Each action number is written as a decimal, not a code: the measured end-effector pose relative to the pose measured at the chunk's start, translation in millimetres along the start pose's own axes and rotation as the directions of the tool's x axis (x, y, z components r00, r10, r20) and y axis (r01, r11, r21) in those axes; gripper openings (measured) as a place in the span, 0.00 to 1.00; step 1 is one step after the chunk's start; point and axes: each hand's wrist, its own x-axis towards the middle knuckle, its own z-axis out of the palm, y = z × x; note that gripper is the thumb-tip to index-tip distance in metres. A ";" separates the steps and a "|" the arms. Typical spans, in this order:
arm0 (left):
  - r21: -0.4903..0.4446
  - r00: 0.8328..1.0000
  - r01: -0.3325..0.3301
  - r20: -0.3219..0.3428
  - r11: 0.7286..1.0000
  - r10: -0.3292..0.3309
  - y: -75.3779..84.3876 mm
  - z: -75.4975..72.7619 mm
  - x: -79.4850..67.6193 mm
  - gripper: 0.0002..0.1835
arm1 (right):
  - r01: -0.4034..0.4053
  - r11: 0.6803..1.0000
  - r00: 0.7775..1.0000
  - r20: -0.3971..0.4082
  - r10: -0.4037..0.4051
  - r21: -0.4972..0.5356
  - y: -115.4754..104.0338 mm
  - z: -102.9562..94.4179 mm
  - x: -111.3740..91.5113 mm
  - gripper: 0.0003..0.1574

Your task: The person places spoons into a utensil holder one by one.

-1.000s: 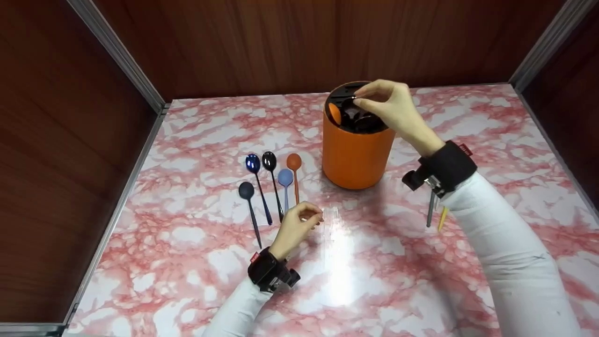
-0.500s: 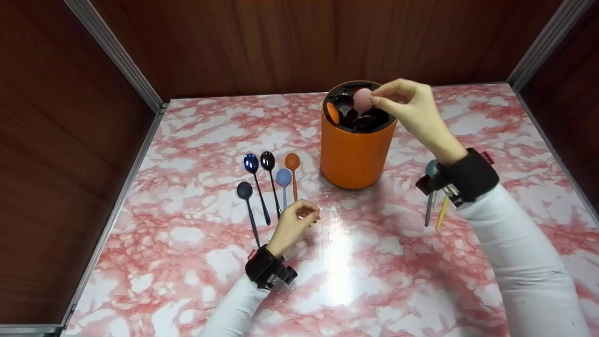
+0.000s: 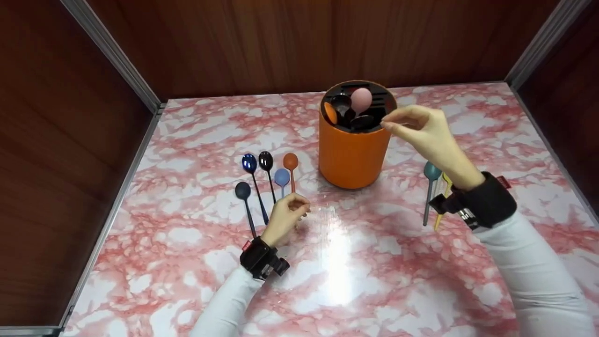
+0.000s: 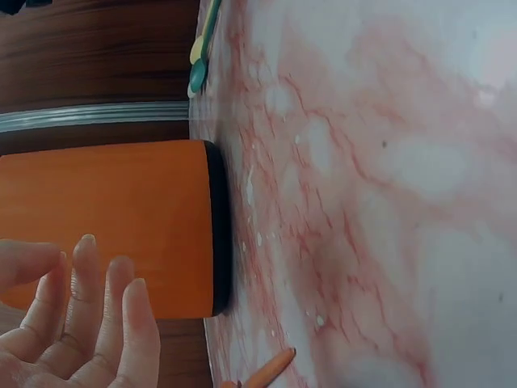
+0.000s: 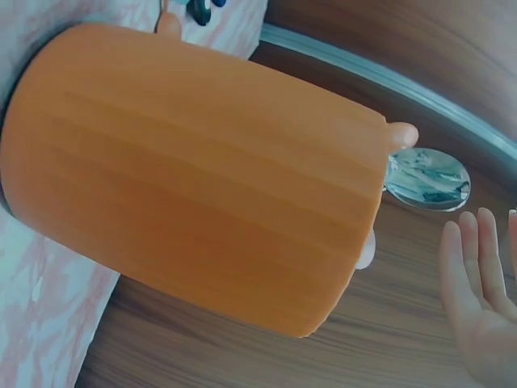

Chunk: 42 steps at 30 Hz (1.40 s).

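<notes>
An orange cylindrical utensil holder stands upright at the back, with a black slotted insert. In it are a pink spoon, an orange spoon and shiny dark spoons. My right hand hovers beside the rim on the right, thumb and fingers bent toward each other, holding nothing. In the right wrist view that hand is apart from the holder. My left hand is empty with loosely bent fingers, covering the handle ends of a light blue spoon and an orange-brown spoon.
Left of the holder lie a shiny blue spoon, a shiny black spoon and a matte navy spoon. On the right are a teal spoon and a yellow spoon, partly hidden by the right wrist. Brown panels enclose the marbled table.
My right hand has let go of the pink spoon, which now stands in the holder, and has moved right and down away from it. My left hand has drifted slightly left.
</notes>
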 end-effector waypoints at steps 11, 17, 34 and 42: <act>0.098 0.999 0.014 -0.045 0.995 -0.010 -42.8 -8.0 21.1 0.06 | -0.024 0.999 0.998 0.054 0.021 0.043 16.5 5.3 -28.3 0.07; 0.121 0.997 0.059 -0.060 0.991 -0.052 -45.5 -11.8 26.5 0.06 | -0.045 0.998 0.996 0.077 0.042 0.046 26.8 7.3 -40.7 0.07; 0.306 0.983 0.149 -0.152 0.940 -0.106 -50.2 -22.8 41.7 0.07 | -0.098 0.992 0.973 0.201 0.112 -0.075 50.6 16.1 -69.8 0.10; 0.385 0.978 0.152 -0.191 0.910 -0.083 -54.1 -26.7 48.9 0.06 | -0.095 0.994 0.971 0.214 0.105 -0.055 49.7 22.7 -82.0 0.08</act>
